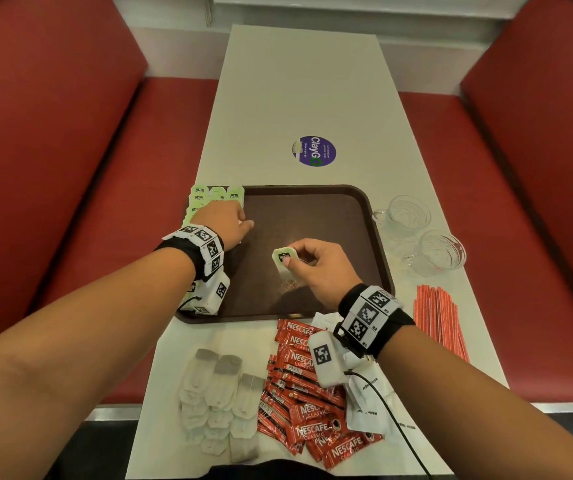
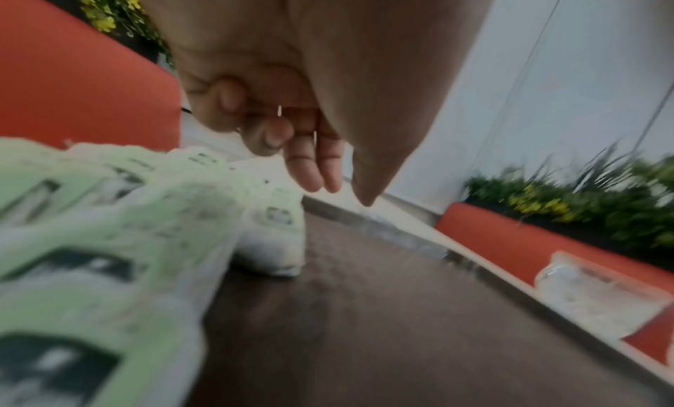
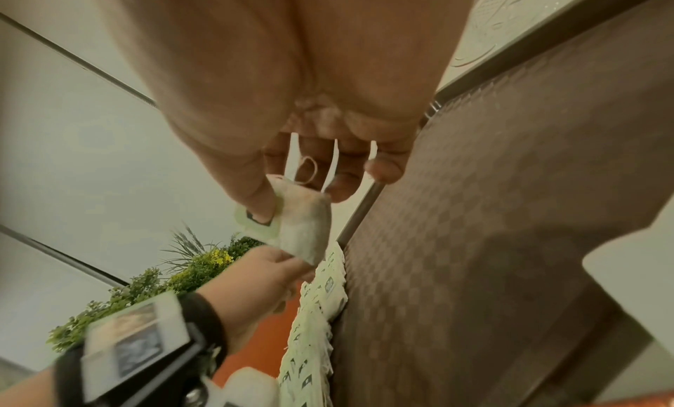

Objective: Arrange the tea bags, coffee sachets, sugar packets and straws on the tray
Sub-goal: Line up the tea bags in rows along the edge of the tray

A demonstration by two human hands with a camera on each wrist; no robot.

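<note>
A brown tray [image 1: 312,206] lies on the white table. Along its left side runs a row of green-tagged tea bags [image 1: 216,195], blurred and close in the left wrist view [image 2: 109,226]. My left hand [image 1: 243,221] hovers just right of that row, fingers loosely curled [image 2: 328,188], nothing visible in it. My right hand [image 1: 292,259] is over the tray's middle, thumb and fingers pinching one tea bag [image 1: 282,255] by its green tag; the bag [image 3: 306,229] hangs below my fingers [image 3: 291,203]. On the table in front of the tray lie more tea bags [image 1: 216,403], red coffee sachets [image 1: 306,403] and white sugar packets [image 1: 368,407]. Red straws [image 1: 441,323] lie to the right.
Two glass cups [image 1: 409,213] [image 1: 441,251] stand on the table just right of the tray. A round purple sticker [image 1: 314,151] is on the table beyond the tray. Red bench seats flank the table. A black cable [image 1: 392,410] trails from my right wrist.
</note>
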